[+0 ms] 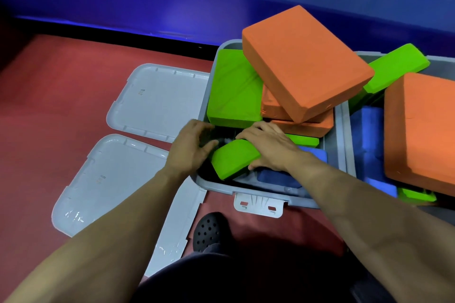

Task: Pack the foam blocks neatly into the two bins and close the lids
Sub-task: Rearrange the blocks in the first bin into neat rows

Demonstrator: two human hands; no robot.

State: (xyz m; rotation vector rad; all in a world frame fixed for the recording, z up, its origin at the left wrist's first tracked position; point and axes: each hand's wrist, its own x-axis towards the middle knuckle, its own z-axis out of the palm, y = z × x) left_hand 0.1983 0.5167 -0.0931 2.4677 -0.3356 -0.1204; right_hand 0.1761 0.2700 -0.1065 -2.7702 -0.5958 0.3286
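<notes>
A grey bin point(261, 191) stands in front of me, full of foam blocks. My left hand point(190, 149) and my right hand point(269, 146) both grip a tilted green block point(231, 160) at the bin's near left corner. Behind it lies a larger green block point(234, 86). An orange block point(302, 61) lies slanted on top of other orange ones point(307, 126). Blue blocks point(273, 176) sit low in the bin. The second bin point(344, 135) on the right holds a big orange block point(423, 130), blue blocks point(369, 135) and green blocks point(396, 66).
Two grey lids point(157, 101) point(110, 179) lie flat on the red floor left of the bins. A latch point(258, 204) hangs from the near bin's front. My black perforated shoe point(209, 231) is just in front of the bin. A blue wall runs behind.
</notes>
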